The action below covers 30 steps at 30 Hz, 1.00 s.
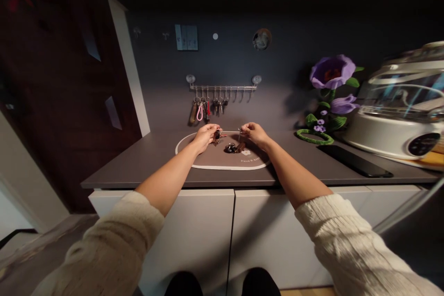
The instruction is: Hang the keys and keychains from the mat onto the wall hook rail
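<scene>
My left hand [207,137] is closed around a small bunch of keys [217,137] above the left part of the brown oval mat [215,162]. A thin red piece [223,135] sticks out beside the bunch. Pinched in the fingers of my right hand [255,133] is a slim metal hook-like piece [239,135]; its exact kind is too small to tell. Between my hands, lying on the mat, are a dark round key fob [230,148] and a brown piece [240,147] next to it.
Behind the mat, a wall-mounted hook rail [224,87] carries several key sets on its left and middle hooks. To the right stand a purple artificial flower [333,71], a black phone [354,161] and a white appliance [385,129]. White cabinet doors [194,236] lie below the counter edge.
</scene>
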Available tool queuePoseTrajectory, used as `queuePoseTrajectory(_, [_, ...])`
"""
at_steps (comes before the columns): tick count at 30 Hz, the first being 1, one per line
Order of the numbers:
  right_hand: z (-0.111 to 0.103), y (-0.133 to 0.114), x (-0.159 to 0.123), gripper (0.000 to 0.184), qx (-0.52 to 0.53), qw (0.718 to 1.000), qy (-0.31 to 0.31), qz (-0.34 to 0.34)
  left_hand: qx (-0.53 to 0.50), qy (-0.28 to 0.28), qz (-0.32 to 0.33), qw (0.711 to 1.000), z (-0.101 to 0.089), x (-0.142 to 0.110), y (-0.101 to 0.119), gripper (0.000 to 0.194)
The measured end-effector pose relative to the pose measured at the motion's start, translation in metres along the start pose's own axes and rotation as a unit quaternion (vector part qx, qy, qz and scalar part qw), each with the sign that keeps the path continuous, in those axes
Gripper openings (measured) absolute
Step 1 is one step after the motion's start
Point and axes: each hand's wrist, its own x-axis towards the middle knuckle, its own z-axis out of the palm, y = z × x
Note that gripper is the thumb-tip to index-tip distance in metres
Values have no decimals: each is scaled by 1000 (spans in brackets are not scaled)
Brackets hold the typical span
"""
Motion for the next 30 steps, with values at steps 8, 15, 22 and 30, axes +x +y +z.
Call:
queuePoseTrajectory(8, [-1, -2, -3, 21, 96, 995, -33, -17, -5, 8, -6, 1000, 3, -2, 2, 13])
queuePoseTrajectory(15, [-1, -5, -4, 28, 144, 988, -50, -12, -9, 3, -15, 1000, 5, -4, 3, 11])
queuePoseTrajectory(22, [3, -7, -3, 35, 199, 978, -52, -17, -12, -15, -21, 1000, 5, -1, 0, 13])
queuePoseTrajectory(30, [17, -26, 16, 23, 214, 976, -42, -14, -10, -28, -32, 999, 8, 3, -4, 16])
